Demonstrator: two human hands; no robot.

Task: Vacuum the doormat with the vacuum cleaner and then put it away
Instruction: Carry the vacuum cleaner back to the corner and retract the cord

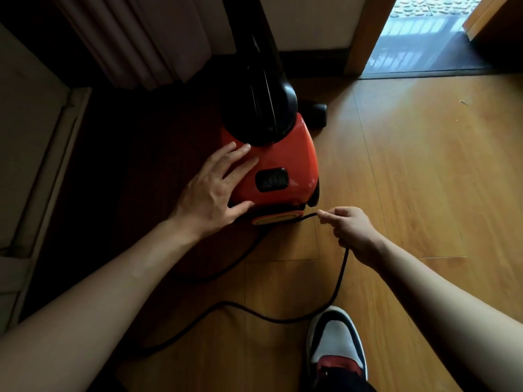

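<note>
Down on the wooden floor [410, 171], the red vacuum cleaner [280, 162] stands by the curtain [147, 38]. Left hand [215, 190] lies flat on its casing, fingers spread and gripping nothing. Right hand [348, 230] is closed around the black power cord [336, 281], pinched just behind the machine's rear; the cord loops past 1 sneaker [336, 343]. No doormat shows.

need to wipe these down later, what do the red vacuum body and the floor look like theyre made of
Vacuum body: looks like glossy moulded plastic, with soft highlights on its rounded red shell. Floor: wood or wood-look laminate planks, with visible grain, plank seams and a satin sheen; which one is unclear.
</note>
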